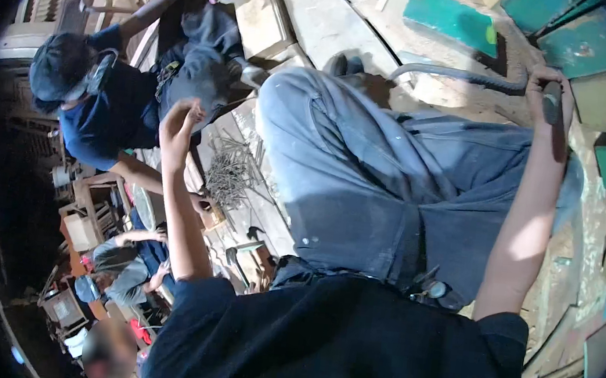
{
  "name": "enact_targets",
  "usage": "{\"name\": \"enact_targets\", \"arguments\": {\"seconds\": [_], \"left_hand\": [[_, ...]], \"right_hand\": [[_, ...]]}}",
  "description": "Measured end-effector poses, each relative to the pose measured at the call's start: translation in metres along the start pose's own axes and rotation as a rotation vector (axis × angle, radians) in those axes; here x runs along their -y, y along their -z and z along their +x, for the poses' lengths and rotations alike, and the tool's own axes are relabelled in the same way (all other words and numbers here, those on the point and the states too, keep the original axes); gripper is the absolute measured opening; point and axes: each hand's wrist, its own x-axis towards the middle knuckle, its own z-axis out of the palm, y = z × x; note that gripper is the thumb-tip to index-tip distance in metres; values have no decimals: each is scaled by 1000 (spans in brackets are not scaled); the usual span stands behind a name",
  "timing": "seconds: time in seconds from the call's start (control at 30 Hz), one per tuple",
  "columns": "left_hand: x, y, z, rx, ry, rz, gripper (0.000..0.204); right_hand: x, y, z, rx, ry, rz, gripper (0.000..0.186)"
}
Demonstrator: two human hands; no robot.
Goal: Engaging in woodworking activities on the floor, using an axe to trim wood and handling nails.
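The right hand (550, 86), at about two o'clock in the view, is closed around a dark tool handle (552, 104), with a grey hose (455, 75) curving away from it toward eleven o'clock across the dusty floor (350, 17). The left hand (181, 121), at about nine o'clock, is raised with its fingers loosely open and holds nothing. Just beyond it, toward the centre, lies a heap of nails (231, 170). A co-worker in dark blue (112, 110) crouches at ten o'clock. Green boards (450, 18) lie at one o'clock.
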Motion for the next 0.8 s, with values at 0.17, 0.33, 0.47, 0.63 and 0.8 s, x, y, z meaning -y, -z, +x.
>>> {"name": "enact_targets", "arguments": {"seconds": [0.17,0.33,0.47,0.63,0.8], "left_hand": [[91,71,-139,-191,268,-35,18],[184,65,-215,-283,555,-182,19],[281,34,-260,-213,671,-33,44],[350,3,-286,-250,855,62,72],[315,-45,-253,-504,539,522,62]], "right_hand": [[-41,2,-2,-11,-255,225,6],[-47,17,1,-53,-83,-75,6],[-14,31,16,-124,6,-147,9],[-9,30,17,-149,99,-165,10],[-4,40,25,-178,167,-294,9]]}}
